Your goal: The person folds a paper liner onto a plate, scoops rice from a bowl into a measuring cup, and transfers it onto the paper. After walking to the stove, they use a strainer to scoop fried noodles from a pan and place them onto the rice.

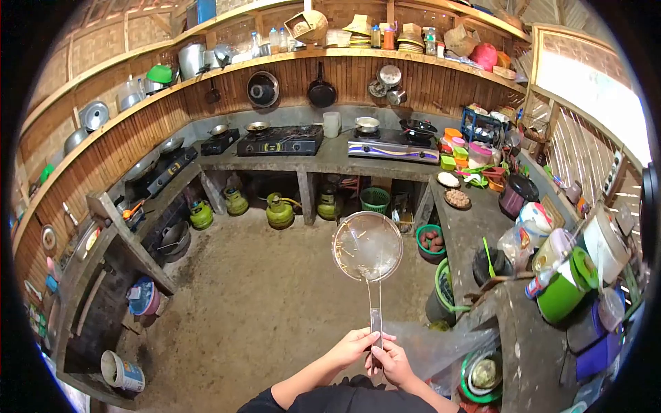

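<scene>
A round wire-mesh strainer (368, 246) with a long metal handle is held upright over the floor, in front of my body. Thin light-coloured strands or bits cling to its mesh. My left hand (356, 346) grips the handle from the left side, fingers closed on it. Just to the right and slightly lower, my right hand (392, 362) is also closed on the handle, near its lower end. Clear plastic sheeting (441, 351) lies to the right of my right hand.
Gas stoves (280, 142) stand on the concrete counter (303, 163) ahead, above green gas cylinders (279, 212). The right counter holds bowls, a dark pot (518, 195) and a green bucket (566, 289). Baskets sit beside it. A white bucket (124, 372) stands on the floor at the lower left.
</scene>
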Demonstrator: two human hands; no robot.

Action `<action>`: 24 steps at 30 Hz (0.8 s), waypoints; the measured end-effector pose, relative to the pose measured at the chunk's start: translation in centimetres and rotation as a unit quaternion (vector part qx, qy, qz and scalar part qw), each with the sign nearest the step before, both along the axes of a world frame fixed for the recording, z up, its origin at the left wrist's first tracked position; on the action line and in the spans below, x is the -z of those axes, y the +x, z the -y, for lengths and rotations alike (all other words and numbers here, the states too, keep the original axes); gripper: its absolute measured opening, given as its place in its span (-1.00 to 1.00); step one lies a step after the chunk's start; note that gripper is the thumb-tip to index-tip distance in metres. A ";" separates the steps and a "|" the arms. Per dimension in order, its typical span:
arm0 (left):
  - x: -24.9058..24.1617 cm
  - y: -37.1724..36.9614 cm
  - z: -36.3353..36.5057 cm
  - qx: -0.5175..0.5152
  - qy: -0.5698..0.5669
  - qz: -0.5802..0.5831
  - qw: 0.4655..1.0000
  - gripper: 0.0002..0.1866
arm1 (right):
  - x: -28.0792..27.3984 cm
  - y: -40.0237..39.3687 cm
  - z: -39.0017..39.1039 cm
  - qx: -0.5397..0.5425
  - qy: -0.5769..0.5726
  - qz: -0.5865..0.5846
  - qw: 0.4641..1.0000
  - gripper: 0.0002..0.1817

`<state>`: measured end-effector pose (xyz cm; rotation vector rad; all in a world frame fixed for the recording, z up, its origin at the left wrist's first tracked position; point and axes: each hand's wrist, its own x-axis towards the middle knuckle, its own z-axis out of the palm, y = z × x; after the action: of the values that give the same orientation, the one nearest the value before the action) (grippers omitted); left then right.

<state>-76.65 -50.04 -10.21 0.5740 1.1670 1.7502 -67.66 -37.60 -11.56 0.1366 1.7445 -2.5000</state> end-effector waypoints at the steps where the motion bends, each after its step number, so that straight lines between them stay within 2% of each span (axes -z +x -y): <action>1: 0.4 -1.5 -1.1 -0.003 -0.001 0.003 1.000 -0.61 | 0.4 -1.6 -1.2 -0.006 0.012 -0.005 1.000 -0.78; 4: 1.6 -5.7 -3.9 -0.041 -0.008 -0.031 0.999 -0.62 | 0.6 -5.5 -3.7 -0.015 0.029 0.005 0.999 -0.76; 8: 2.6 -12.8 -7.0 -0.009 -0.037 -0.013 0.999 -0.63 | 1.6 -11.9 -7.2 -0.039 0.015 0.003 0.999 -0.77; 10: 1.6 -16.9 -8.3 0.016 -0.095 -0.025 0.995 -0.63 | 2.1 -16.2 -8.7 -0.043 0.002 0.002 0.999 -0.82; 12: 2.0 -21.6 -9.2 0.043 -0.071 -0.028 0.996 -0.63 | 2.2 -20.3 -9.9 -0.070 0.035 -0.012 0.997 -0.87; 19: 1.5 -38.6 -15.0 0.095 -0.087 -0.071 0.989 -0.66 | 0.7 -35.4 -13.9 -0.008 0.021 -0.030 0.999 -0.90; 24: 1.5 -46.5 -21.0 0.143 -0.083 -0.091 0.982 -0.66 | 0.5 -42.0 -18.6 0.046 0.046 -0.001 0.998 -0.90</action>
<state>-123.11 -29.02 -11.69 0.7724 1.2741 1.3652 -109.69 -19.03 -12.02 0.2248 1.8972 -2.4817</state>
